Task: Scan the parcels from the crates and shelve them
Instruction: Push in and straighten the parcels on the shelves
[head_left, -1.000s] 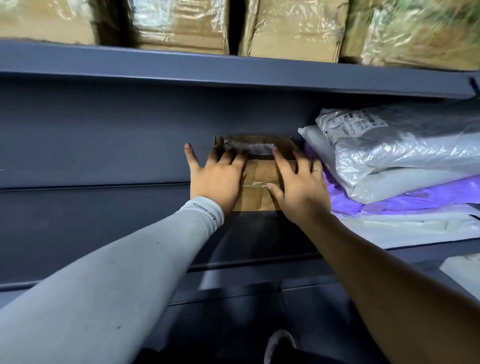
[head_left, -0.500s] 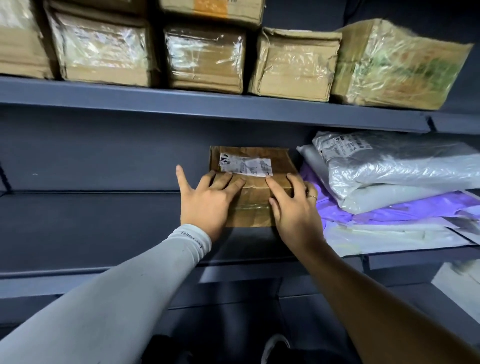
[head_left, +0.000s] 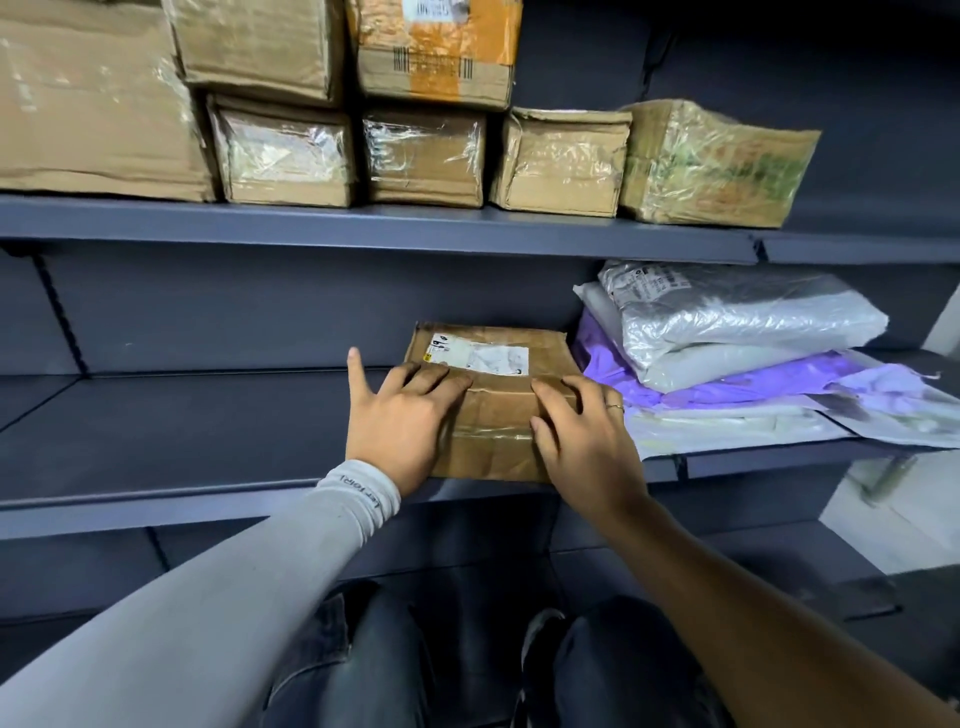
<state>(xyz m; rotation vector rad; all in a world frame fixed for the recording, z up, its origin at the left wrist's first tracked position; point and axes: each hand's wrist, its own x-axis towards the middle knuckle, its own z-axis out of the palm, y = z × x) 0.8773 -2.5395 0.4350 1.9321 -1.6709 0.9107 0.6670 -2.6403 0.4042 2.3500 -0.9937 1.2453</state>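
Since the brown parcel (head_left: 493, 400) already lay flat on the middle shelf (head_left: 182, 431), label up for reading, just beside the poly mailers (head_left: 737, 332), left hand (head_left: 400, 421) and right hand (head_left: 576, 441) only rested on top, grip slack with fingers half bent, probably squaring it.

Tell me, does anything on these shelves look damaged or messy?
Yes. On the upper shelf, the rightmost box is crumpled and bulging under loose plastic wrap. On the lower shelf, the mailer bags lie in a slumped, uneven pile beside the brown parcel.
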